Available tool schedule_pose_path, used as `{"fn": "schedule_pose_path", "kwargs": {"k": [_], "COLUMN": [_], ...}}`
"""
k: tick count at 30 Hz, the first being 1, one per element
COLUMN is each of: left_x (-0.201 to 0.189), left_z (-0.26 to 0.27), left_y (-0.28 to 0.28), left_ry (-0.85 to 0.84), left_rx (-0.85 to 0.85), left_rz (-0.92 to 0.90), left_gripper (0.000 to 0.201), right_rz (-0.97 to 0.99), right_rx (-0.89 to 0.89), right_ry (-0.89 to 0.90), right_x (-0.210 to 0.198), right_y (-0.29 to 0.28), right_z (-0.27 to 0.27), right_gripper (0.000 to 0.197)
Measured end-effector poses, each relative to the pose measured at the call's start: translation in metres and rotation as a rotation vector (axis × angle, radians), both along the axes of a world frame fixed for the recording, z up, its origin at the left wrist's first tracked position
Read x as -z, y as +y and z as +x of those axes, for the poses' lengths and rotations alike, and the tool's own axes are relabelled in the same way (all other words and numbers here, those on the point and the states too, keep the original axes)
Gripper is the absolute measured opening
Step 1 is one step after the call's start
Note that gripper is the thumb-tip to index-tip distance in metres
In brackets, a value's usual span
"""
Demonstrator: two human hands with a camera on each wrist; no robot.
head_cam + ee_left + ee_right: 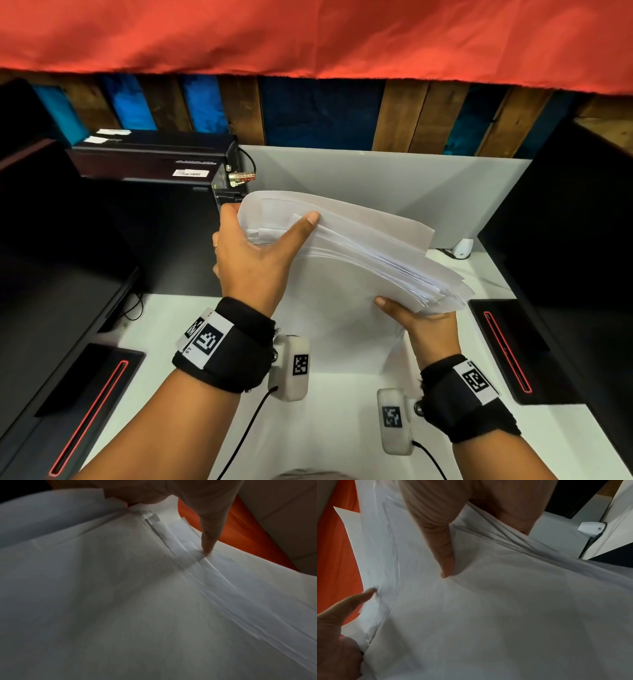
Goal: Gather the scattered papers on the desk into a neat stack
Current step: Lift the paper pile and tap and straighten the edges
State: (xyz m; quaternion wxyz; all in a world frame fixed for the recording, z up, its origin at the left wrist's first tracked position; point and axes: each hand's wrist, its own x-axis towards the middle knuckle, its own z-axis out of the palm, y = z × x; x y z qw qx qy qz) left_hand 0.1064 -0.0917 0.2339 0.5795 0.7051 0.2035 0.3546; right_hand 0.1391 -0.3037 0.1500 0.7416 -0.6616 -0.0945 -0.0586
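Note:
A thick bundle of white papers (356, 260) is held tilted above the white desk (329, 411), its edges uneven and fanned at the right. My left hand (253, 253) grips the bundle's left end, thumb across the near face and fingers behind it. My right hand (421, 322) holds the lower right corner, thumb on the near sheet. In the left wrist view the papers (137, 601) fill the frame, with my thumb pressing their staggered edges. In the right wrist view my right thumb presses the papers (488, 615) and the left hand shows at lower left.
A black computer case (154, 161) with a brass padlock (241, 176) sits at the back left. Dark monitors stand on both sides, with black bases (507, 349) on the desk. A grey partition (376, 174) backs the desk. Red cloth (308, 34) hangs above.

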Motion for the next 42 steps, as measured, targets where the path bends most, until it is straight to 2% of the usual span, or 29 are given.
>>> {"fn": "schedule_pose_path", "kwargs": {"k": [6,10,17,20,25,27,30,32,35,38,42], "left_x": [0.000,-0.003,0.001,0.004,0.010,0.010,0.008,0.007,0.007,0.007,0.005], "left_z": [0.001,0.002,0.004,0.004,-0.006,-0.012,-0.017,-0.015,-0.011,-0.008,-0.004], "left_y": [-0.001,-0.002,-0.001,0.002,0.001,0.000,0.001,0.004,0.010,0.014,0.017], "left_ry": [-0.023,-0.012,-0.009,-0.078,-0.296,-0.304,-0.289,-0.219,-0.074,0.032,0.046], "left_rx": [0.010,-0.024,-0.075,-0.068,-0.007,-0.070,-0.100,-0.078,-0.022,0.026,0.048], "left_rz": [-0.032,-0.036,-0.015,0.015,0.167,0.342,0.613,0.715,0.819,0.809,0.759], "left_gripper": [0.066,0.074,0.064,0.066,0.076,0.066,0.022,0.005,0.012,0.021,0.009], "right_rz": [-0.015,-0.008,-0.018,0.003,0.013,0.017,0.016,0.019,0.033,0.046,0.043], "right_rx": [-0.003,-0.010,-0.012,-0.010,-0.011,-0.012,-0.018,-0.022,-0.030,-0.026,-0.028], "right_ry": [0.007,-0.005,-0.018,-0.018,-0.021,-0.015,-0.017,-0.016,0.002,0.024,0.029], "right_x": [0.001,0.000,0.001,0.000,-0.002,-0.002,-0.001,-0.001,0.001,0.003,0.002], "right_y": [0.000,0.000,0.000,0.001,0.002,0.003,0.002,0.002,0.001,0.000,-0.001], "right_z": [0.000,0.000,0.001,0.000,0.000,0.000,0.001,0.002,0.004,0.007,0.008], "right_gripper": [0.044,0.044,0.044,0.044,0.044,0.044,0.044,0.044,0.048,0.054,0.052]}}
